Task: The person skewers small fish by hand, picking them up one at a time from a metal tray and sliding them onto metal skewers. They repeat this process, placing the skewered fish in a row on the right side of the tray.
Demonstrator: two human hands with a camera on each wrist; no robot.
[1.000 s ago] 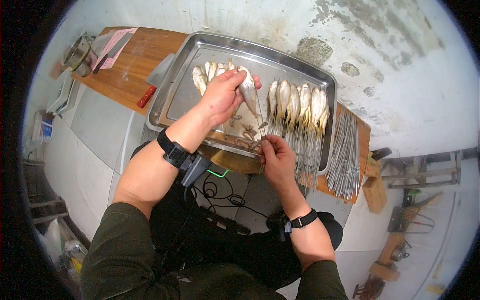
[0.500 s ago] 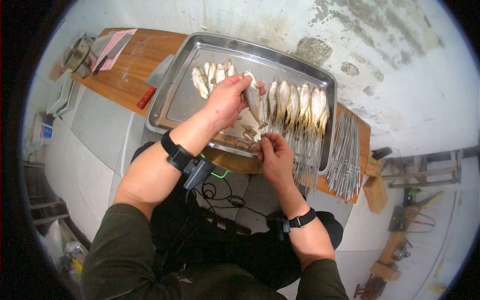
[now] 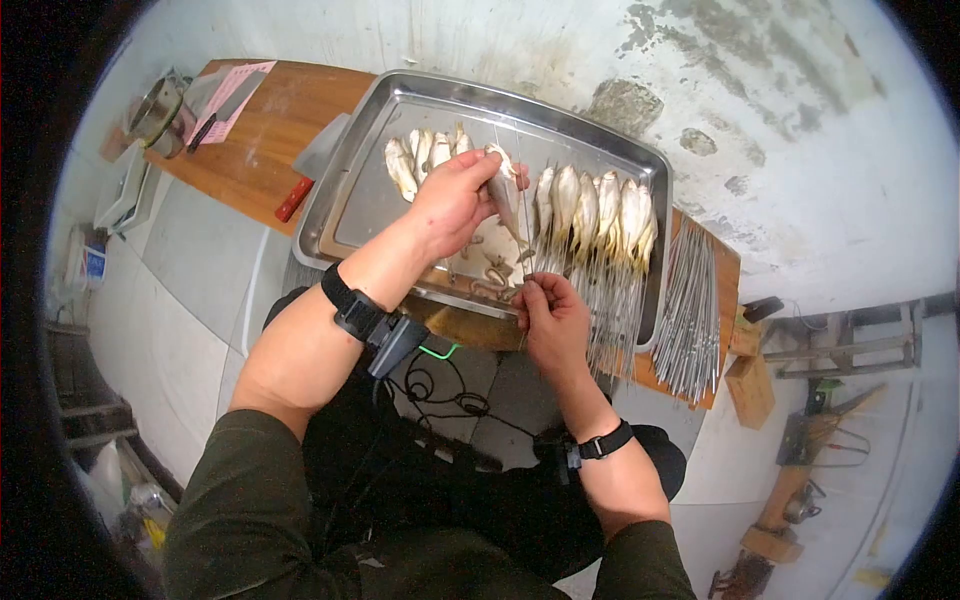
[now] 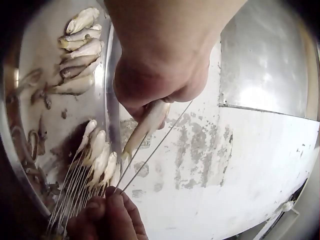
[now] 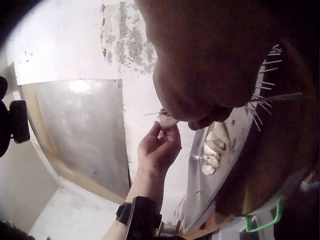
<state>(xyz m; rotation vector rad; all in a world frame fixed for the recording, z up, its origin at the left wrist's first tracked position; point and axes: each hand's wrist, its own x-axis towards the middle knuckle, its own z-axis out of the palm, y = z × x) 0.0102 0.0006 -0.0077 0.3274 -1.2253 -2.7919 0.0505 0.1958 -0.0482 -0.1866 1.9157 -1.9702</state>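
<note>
My left hand (image 3: 455, 205) grips a small silvery fish (image 3: 508, 205) above the metal tray (image 3: 365, 205), its tail end pointing toward my right hand (image 3: 557, 318). Thumb and fingers of the right hand pinch thin metal skewers (image 4: 155, 150). In the left wrist view one skewer runs up to the fish (image 4: 150, 122) and another passes alongside it. Several skewered fish (image 3: 586, 210) lie in a row at the tray's right side, skewers toward me. Further left lie loose fish (image 3: 440, 150), partly behind the left hand. Brownish scraps (image 3: 492, 277) lie near the tray's front edge.
A bundle of bare skewers (image 3: 688, 310) lies right of the tray on the wooden table (image 3: 310, 95). A red-handled blade (image 3: 293, 198) rests at the tray's left. Further left are a black-handled knife (image 3: 222, 115) and a metal pot (image 3: 157, 110). The wall (image 3: 760, 90) stands behind.
The fish has turned in my left hand, which has shifted slightly right and down. A skewer now shows alongside the fish, reaching past its head. The right hand has barely moved.
</note>
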